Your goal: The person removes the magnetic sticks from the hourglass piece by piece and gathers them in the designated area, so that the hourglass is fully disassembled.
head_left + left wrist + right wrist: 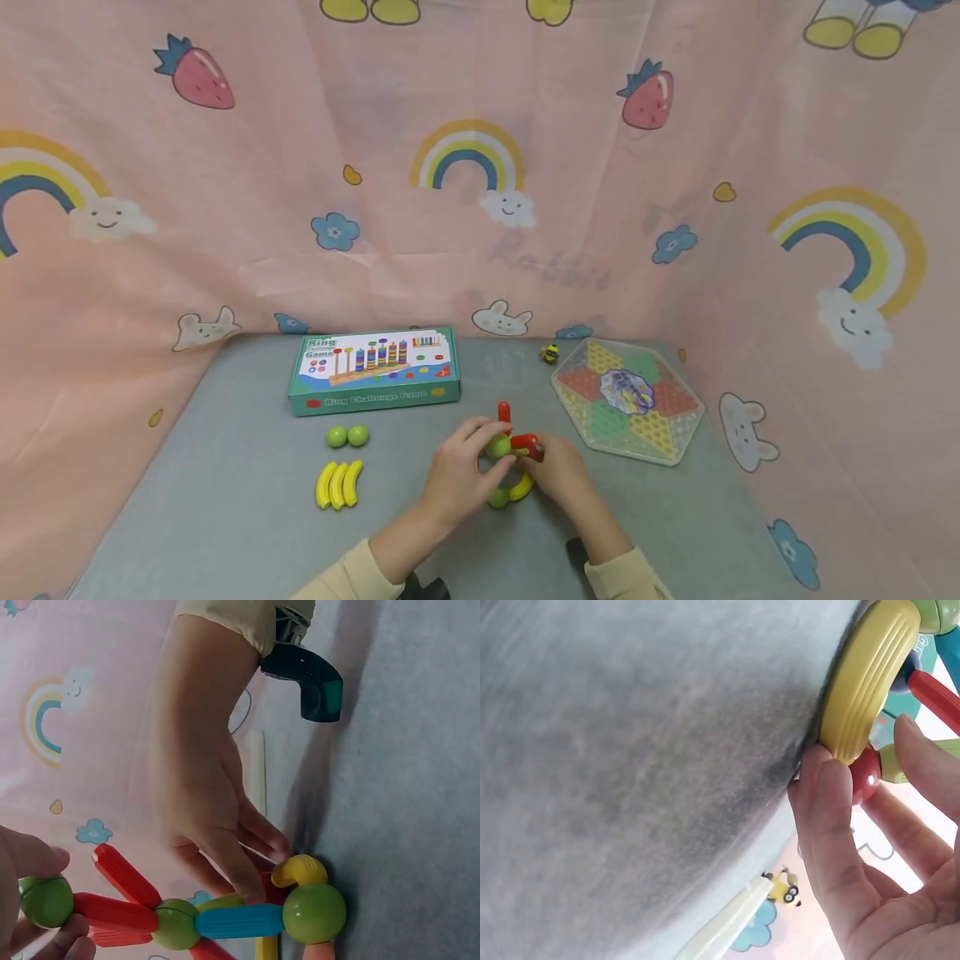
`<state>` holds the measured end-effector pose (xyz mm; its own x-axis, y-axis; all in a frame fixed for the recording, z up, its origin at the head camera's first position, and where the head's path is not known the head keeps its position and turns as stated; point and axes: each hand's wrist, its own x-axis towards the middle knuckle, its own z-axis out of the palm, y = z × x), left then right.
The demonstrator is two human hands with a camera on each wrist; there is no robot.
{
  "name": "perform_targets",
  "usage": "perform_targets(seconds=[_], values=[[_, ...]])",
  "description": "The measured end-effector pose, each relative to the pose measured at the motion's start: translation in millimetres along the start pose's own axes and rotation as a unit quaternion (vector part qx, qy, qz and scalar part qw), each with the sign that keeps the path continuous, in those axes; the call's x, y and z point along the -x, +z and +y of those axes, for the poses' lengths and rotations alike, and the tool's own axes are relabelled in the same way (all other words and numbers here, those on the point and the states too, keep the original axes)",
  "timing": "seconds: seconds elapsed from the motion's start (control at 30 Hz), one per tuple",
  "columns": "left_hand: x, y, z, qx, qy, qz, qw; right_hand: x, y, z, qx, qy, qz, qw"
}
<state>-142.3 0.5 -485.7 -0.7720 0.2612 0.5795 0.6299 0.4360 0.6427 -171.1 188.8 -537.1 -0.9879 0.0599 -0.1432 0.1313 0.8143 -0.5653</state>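
Two hands, my left hand (459,473) and my right hand (564,477), meet in the head view at a stick-and-ball model (522,442), well in from the far edge of the table (247,467) and slightly nearer its right edge than its left. From my left wrist, I see my fingertips pinching a green ball (46,906) at the end of a red stick (116,913). From my right wrist, my fingers close partway around a red ball (865,776), touching the yellow curved stick (870,682) beside it.

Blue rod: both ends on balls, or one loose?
Both on: left wrist view shows the blue rod meeting a green ball at each end, no visible gap.
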Motion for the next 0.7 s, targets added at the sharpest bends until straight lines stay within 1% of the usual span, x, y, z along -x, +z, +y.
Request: perform_targets(seconds=[0.07,0.13,0.2,0.23,0.3,0.37,0.43,0.5,0.53,0.57,0.6,0.63,0.7], values=[[-0.5,-1.0,0.1,0.026,-0.026,-0.009,0.9993,0.2,0.6,0.1,0.002,-0.007,0.004,1.0000],[-0.7,-2.1,-0.1,0.061,-0.060,-0.018,0.9962,0.5,1.3,0.5,-0.001,-0.010,0.008,0.9999],[-0.7,-3.4,-1.0,0.101,-0.100,-0.029,0.9895,0.7,2.3,1.8,-0.003,-0.013,0.010,0.9999],[-0.7,-4.2,-1.5,0.124,-0.122,-0.037,0.9842,0.4,2.3,2.3,-0.005,-0.013,0.009,0.9999],[-0.8,-5.4,-3.6,0.169,-0.165,-0.055,0.9701,0.0,2.1,3.5,-0.010,-0.007,0.007,0.9999],[-1.5,-7.0,-6.3,0.214,-0.208,-0.072,0.9516,-0.6,1.7,4.7,-0.013,-0.006,0.004,0.9999],[-2.4,-9.3,-9.1,0.256,-0.243,-0.082,0.9320,-1.2,1.2,5.1,-0.015,-0.005,0.003,0.9999],[-3.9,-12.3,-11.4,0.287,-0.262,-0.085,0.9173,-1.6,1.2,5.3,-0.015,-0.006,0.002,0.9999],[-4.5,-13.7,-12.5,0.296,-0.267,-0.085,0.9132,-1.5,1.2,5.5,-0.015,-0.008,0.002,0.9999],[-4.9,-15.5,-13.6,0.302,-0.267,-0.083,0.9113,-1.4,1.2,5.4,-0.016,-0.007,0.002,0.9999],[-5.1,-17.5,-14.9,0.305,-0.263,-0.080,0.9120,-1.2,1.2,5.3,-0.015,-0.010,0.004,0.9998],[-5.0,-20.0,-16.9,0.303,-0.256,-0.077,0.9148,-1.1,1.1,4.9,-0.017,-0.009,0.003,0.9998],[-4.1,-27.5,-21.5,0.293,-0.232,-0.067,0.9252,-0.9,0.8,3.2,-0.016,-0.006,-0.001,0.9998]])
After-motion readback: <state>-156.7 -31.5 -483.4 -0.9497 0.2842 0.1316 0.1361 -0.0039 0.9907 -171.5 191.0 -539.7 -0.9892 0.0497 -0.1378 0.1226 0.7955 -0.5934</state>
